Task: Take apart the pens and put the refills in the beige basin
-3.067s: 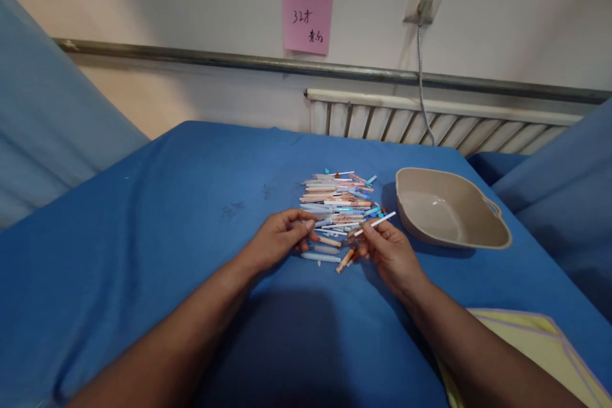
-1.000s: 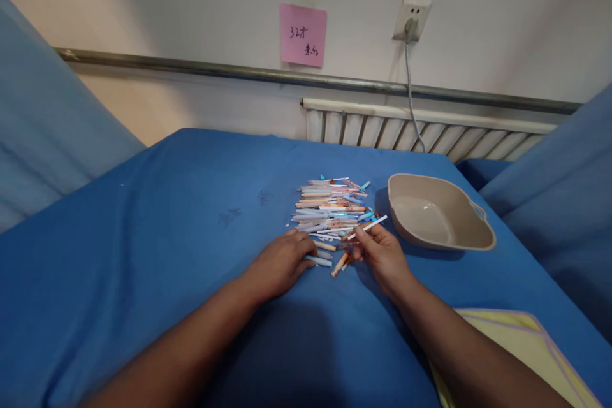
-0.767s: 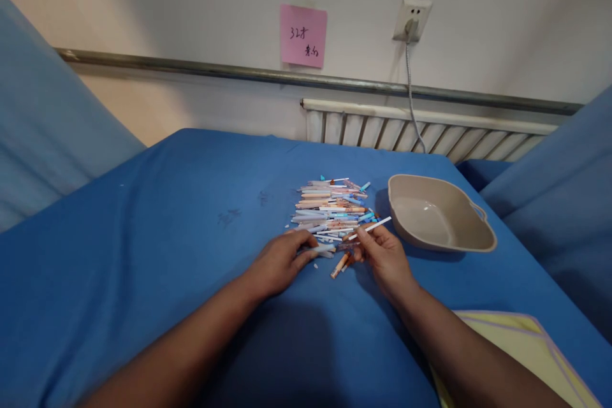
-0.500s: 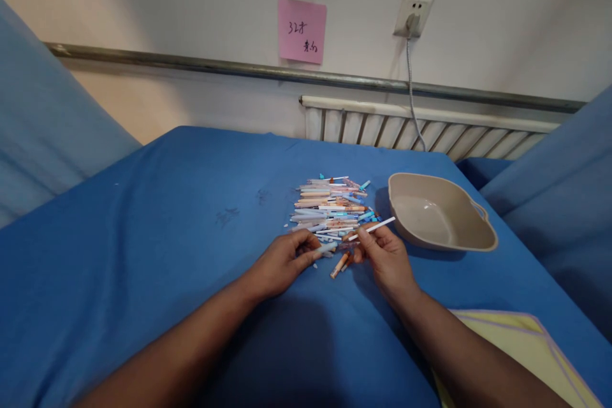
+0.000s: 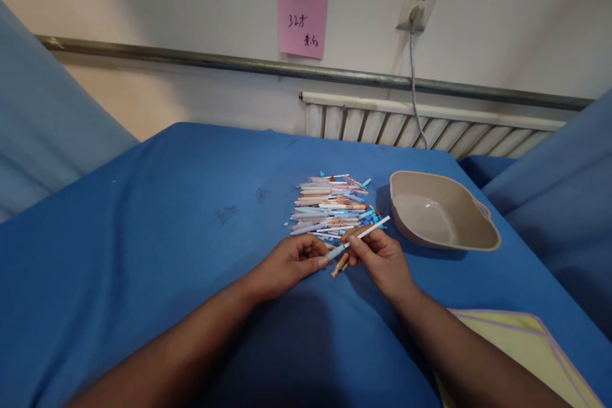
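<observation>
My left hand (image 5: 291, 266) is closed, thumb and fingers pinching a short pale blue pen barrel (image 5: 336, 252). A thin white pen refill (image 5: 375, 226) is held between the thumb and fingers of my right hand (image 5: 385, 261), slanting up to the right. Its lower end meets the barrel's upper end; whether it is inside cannot be made out. Just beyond both hands lies a pile of pen parts (image 5: 318, 201), in white, grey, peach and blue, mostly lying sideways. An orange-brown pen piece (image 5: 340, 264) lies below the held parts, between the hands.
A beige plastic basin (image 5: 444, 210) stands right of the pile. At the lower right lies a yellow cloth (image 5: 521, 344) with a purple edge. Blue cloth (image 5: 191, 178) covers the table. Behind are a radiator (image 5: 373, 118), a metal rail (image 5: 215, 60) and a plugged-in cord (image 5: 412, 70).
The refill and the barrel have come together, end to end, in one slanted line. My left hand has tilted the barrel upward and moved slightly right.
</observation>
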A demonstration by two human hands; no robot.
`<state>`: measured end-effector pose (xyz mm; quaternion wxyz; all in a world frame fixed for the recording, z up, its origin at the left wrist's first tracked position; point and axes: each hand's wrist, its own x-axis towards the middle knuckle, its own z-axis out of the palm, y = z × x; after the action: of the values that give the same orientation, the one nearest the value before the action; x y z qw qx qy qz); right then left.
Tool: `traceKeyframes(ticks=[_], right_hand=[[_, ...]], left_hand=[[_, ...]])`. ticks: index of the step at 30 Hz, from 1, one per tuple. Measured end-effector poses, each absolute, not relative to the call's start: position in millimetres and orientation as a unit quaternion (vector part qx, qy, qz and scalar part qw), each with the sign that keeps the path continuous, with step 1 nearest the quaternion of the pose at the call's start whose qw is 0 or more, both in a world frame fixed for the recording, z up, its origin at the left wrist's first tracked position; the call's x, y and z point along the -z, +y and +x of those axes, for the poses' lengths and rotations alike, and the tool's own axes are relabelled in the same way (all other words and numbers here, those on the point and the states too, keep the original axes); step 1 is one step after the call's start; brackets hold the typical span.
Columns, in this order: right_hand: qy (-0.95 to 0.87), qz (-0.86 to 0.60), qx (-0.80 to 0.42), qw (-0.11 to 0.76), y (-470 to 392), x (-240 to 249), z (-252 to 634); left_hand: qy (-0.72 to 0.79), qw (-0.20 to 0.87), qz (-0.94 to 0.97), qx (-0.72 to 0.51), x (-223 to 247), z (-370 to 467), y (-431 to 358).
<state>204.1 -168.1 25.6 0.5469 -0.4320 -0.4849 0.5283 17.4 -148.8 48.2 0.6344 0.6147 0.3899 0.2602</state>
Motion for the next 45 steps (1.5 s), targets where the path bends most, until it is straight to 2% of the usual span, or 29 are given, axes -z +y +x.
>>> traceKeyframes(ticks=[5,12,21,32,45], right_hand=[[-0.497,-0.426,-0.539,0.53,-164,-24,210],[-0.538,-0.399,-0.551,0.498,-163,-23,212],[-0.512,-0.387,-0.485,0.594,-161,-35,223],[-0.522,-0.424,-0.524,0.522,-165,-24,213],[-0.49,-0.417,-0.573,0.507,-162,-12,207]], left_hand=[[0.345,0.719,0.556,-0.235,-45,23,-152],[0.343,0.757,0.509,-0.223,-31,27,-157],[0.327,0.81,0.44,-0.209,-36,30,-157],[0.3,0.843,0.384,-0.229,-28,30,-154],[0.288,0.852,0.373,-0.226,-27,31,-155]])
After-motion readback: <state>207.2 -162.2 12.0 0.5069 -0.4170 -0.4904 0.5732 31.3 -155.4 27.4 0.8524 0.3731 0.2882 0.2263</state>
